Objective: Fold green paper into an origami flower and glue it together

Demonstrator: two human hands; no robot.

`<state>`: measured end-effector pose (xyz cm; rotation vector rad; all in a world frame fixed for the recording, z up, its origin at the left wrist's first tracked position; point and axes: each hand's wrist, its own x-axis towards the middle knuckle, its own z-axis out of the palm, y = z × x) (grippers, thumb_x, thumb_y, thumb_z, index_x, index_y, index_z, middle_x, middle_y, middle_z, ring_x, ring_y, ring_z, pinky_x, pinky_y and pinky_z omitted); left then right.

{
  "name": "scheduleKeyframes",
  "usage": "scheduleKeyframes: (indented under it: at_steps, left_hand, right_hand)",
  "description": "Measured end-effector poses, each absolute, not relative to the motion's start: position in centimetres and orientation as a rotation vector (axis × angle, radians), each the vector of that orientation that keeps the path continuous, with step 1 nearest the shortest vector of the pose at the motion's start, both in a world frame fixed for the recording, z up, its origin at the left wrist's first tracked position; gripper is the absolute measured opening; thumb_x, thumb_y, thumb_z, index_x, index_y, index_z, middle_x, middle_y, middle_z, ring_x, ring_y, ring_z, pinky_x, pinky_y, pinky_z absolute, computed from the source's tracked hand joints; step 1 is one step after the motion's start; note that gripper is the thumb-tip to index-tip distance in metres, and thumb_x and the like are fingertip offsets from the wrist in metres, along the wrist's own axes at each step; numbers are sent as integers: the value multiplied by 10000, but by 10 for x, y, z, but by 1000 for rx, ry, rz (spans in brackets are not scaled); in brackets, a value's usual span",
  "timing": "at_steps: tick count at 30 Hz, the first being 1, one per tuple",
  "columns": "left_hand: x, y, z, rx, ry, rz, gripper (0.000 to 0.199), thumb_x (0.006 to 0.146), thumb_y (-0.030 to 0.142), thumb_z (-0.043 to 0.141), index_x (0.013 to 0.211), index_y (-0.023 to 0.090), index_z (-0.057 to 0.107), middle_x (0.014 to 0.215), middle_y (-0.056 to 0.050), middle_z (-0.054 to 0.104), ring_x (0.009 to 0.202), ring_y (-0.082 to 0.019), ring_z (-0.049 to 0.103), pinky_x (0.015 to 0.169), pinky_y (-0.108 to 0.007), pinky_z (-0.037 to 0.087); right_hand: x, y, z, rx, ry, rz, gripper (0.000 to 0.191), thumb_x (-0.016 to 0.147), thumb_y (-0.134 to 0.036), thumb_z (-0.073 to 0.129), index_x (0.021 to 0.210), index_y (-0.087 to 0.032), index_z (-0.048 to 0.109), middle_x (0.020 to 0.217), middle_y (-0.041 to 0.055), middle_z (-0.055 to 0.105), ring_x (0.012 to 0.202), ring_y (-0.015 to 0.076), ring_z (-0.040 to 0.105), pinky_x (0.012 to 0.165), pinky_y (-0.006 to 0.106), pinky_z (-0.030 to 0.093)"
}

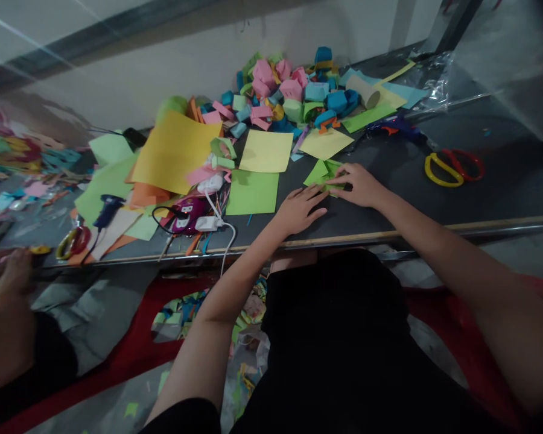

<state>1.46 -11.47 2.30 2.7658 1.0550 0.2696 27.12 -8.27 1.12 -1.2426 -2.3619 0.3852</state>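
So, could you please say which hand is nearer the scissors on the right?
Right hand: it is left of the scissors, at the folded green paper; the left hand is farther left.

A bright green sheet of thin, matte paper, folded into a small angular piece (317, 173), lies low on the dark grey table top (511, 193), close in front of a pale yellow paper sheet (326, 143). One pointed corner juts out to the left; along the far side, flaps meet in creased, slightly raised edges, with darker green shading between the folds. Its nearer right part is hidden, so the whole outline cannot be made out.
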Motion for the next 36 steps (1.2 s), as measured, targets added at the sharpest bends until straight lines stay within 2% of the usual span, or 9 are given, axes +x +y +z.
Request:
scheduleKeyframes:
  at_steps: [7, 13, 16, 19, 23, 25, 27, 31, 36]
  left_hand:
    - [15, -115, 25, 2752, 1153, 224, 627, 1066, 634, 335, 1559, 294, 519, 1680, -103, 436, 1549, -314, 418, 1239, -515, 369]
    - [43, -152, 42, 2745, 1449, 189, 637, 1042, 637, 423, 1530, 249, 551, 1571, -178, 528, 1417, -364, 522, 1113, -519, 469]
    - [69, -169, 47, 2679, 1585, 200, 600, 1056, 551, 448, 1489, 155, 573, 1453, -237, 593, 1310, -379, 582, 1037, -506, 514]
    - [81, -164, 49, 2621, 1486, 280, 440, 1084, 388, 413, 1290, 94, 668, 1283, -216, 687, 1184, -316, 651, 1040, -469, 526]
    - [63, -126, 44, 2435, 1265, 380, 347, 1060, 248, 394, 1108, 146, 722, 1084, -122, 756, 963, -222, 717, 911, -382, 583]
    - [46, -107, 40, 2402, 1207, 495, 335, 1041, 247, 421, 1174, 173, 719, 1108, -100, 764, 977, -209, 720, 928, -374, 584]
    - [30, -93, 36, 2446, 1231, 610, 341, 996, 300, 543, 1285, 187, 684, 1246, -120, 740, 1105, -243, 699, 1002, -408, 566]
    - [14, -83, 31, 2543, 1270, 518, 484, 894, 426, 728, 1298, 164, 678, 1331, -161, 698, 1264, -336, 627, 1103, -498, 504]
    - [12, -86, 33, 2524, 1171, 430, 651, 877, 451, 757, 1437, 165, 591, 1102, -107, 746, 1056, -282, 679, 962, -424, 539]
  right_hand:
    - [275, -85, 11, -1234, -2406, 340, 491, 992, -574, 556, 1365, -317, 744, 1309, 160, 647, 1202, 381, 571, 1045, 588, 449]
    - [274, -85, 20, -1209, -2452, 271, 442, 988, -460, 567, 1336, -267, 759, 1409, 149, 649, 1259, 385, 579, 1058, 583, 473]
    - [266, -92, 23, -1200, -2481, 177, 393, 990, -330, 542, 1289, -237, 780, 1389, 147, 670, 1239, 367, 586, 1043, 552, 491]
    - [257, -104, 23, -1230, -2437, 76, 403, 1004, -260, 496, 1306, -215, 758, 1339, 157, 689, 1189, 347, 596, 998, 524, 512]
    - [254, -109, 20, -1262, -2376, 10, 369, 986, -264, 546, 1285, -223, 759, 1285, 163, 697, 1139, 347, 607, 937, 503, 522]
    - [256, -105, 19, -1214, -2428, 105, 343, 987, -255, 537, 1214, -236, 793, 1196, 144, 726, 1068, 322, 637, 903, 475, 533]
    - [259, -100, 18, -1178, -2435, 209, 343, 999, -277, 516, 1165, -254, 816, 1138, 124, 741, 996, 294, 661, 875, 458, 542]
    - [263, -96, 19, -1166, -2363, 349, 329, 965, -431, 619, 1158, -266, 828, 1167, 126, 732, 947, 287, 675, 851, 468, 552]
    - [267, -98, 16, -1148, -2335, 424, 406, 924, -544, 688, 1229, -305, 809, 1251, 127, 704, 1082, 348, 653, 925, 546, 534]
